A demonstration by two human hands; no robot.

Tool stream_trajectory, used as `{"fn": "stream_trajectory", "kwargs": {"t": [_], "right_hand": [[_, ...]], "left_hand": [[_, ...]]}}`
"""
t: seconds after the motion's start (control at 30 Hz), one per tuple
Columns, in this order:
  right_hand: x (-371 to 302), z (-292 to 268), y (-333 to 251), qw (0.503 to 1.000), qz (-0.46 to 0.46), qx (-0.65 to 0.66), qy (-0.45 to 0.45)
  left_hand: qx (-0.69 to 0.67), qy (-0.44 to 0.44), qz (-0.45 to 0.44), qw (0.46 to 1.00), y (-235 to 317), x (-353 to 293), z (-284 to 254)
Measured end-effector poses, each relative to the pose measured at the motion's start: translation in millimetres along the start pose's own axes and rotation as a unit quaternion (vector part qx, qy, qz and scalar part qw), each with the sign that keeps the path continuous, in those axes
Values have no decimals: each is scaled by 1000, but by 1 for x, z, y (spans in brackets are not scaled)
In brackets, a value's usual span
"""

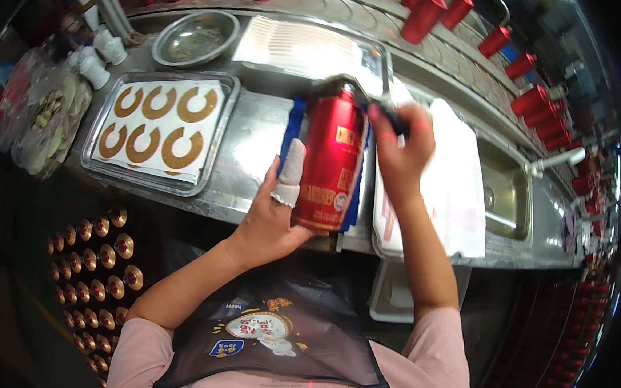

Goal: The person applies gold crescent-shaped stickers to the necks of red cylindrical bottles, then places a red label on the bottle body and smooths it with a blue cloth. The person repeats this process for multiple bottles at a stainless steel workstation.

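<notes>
Left hand point(268, 220) grips red bottle point(333, 159) | steel counter point(252, 142) | sink point(504, 191)

A long stainless-steel surface point(256, 139) curves across the middle of the frame. At its right sits a sink point(504, 191) with a tap point(557, 159). Along the top runs a ribbed ledge point(325, 5) lined with red bottles point(423, 17). A metal bowl point(195, 37) and a tray point(158, 131) lie at upper left. Bright light glares off the steel; the space below is dark.
</notes>
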State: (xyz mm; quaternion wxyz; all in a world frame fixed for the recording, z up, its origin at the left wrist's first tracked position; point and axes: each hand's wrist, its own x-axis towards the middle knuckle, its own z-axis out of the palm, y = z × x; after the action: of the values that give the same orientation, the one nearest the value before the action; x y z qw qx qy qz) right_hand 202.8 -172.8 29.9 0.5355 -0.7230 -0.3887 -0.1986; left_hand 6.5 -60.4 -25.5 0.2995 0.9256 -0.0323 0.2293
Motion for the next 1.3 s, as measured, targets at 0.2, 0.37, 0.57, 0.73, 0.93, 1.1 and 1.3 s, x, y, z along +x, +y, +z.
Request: {"fn": "stream_trajectory", "kwargs": {"t": [0.2,0.37,0.57,0.73,0.93,1.1,1.3], "right_hand": [[-34,-14,-37,982,-87,69,-152],[20,2,-17,996,-81,-29,6],[-101,-42,-30,956,-172,105,-215],[-89,-35,-44,992,-68,50,-91],[-113,-46,-48,975,213,46,-51],[-129,-48,-5,964,263,11,23],[-102,-33,-26,952,296,83,7]], "left_hand": [[-71,0,-40,997,-16,-1,2],[-31,-14,-45,998,-17,-5,4],[-51,-40,-65,996,-30,-1,8],[-69,0,-83,994,-16,-5,6],[-75,24,-48,996,-10,-2,10],[-95,5,-68,993,-16,-2,3],[-131,20,-111,985,-14,17,-2]]}}
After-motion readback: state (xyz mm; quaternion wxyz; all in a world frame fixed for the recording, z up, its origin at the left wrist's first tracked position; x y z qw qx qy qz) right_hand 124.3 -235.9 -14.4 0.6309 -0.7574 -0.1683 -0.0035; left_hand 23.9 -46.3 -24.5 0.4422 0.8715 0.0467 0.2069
